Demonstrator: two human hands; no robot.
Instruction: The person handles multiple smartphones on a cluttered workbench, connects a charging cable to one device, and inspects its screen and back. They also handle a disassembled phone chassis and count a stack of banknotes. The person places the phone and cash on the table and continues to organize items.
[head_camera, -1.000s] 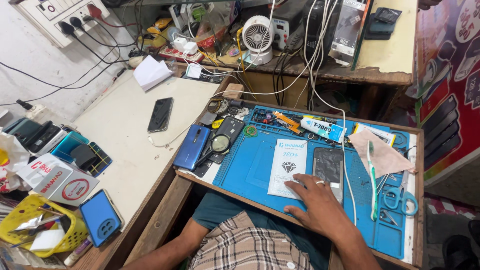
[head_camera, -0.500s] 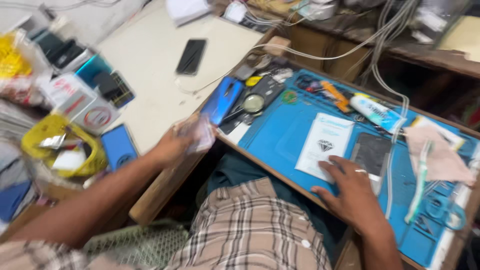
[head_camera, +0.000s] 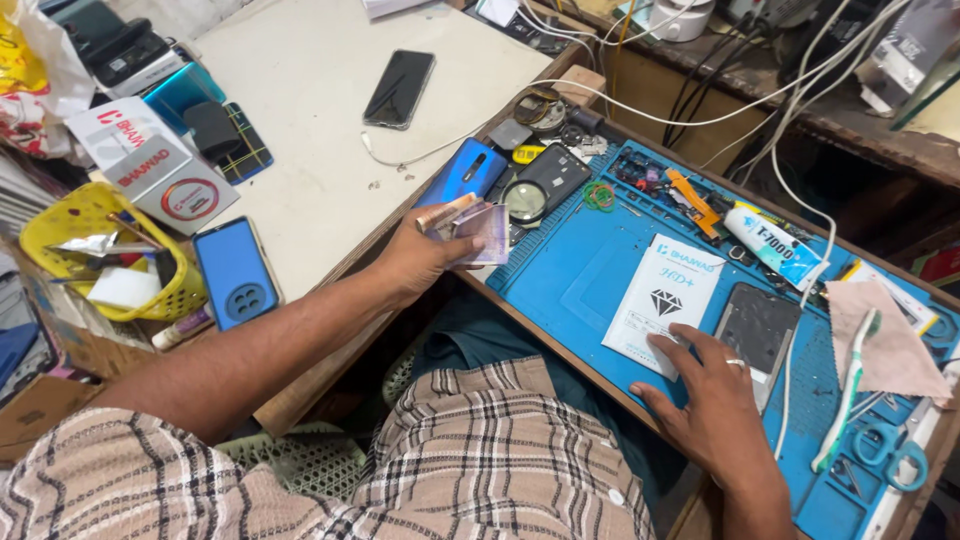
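Two hands show: our left hand (head_camera: 415, 262) pinches folded banknotes (head_camera: 470, 225), partly hidden by fingers. Our right hand (head_camera: 715, 405) lies open, flat on the blue mat (head_camera: 570, 270), touching a white packet (head_camera: 665, 300).

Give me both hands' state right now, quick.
Left hand: closed on folded banknotes.
Right hand: open, flat on the blue work mat, fingertips touching a white packet.

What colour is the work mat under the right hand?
Blue: the work mat under the right hand shows best in the head view.

Beige-and-black checked shirt (head_camera: 470, 470), teal trousers (head_camera: 490, 335), silver finger ring (head_camera: 735, 364)
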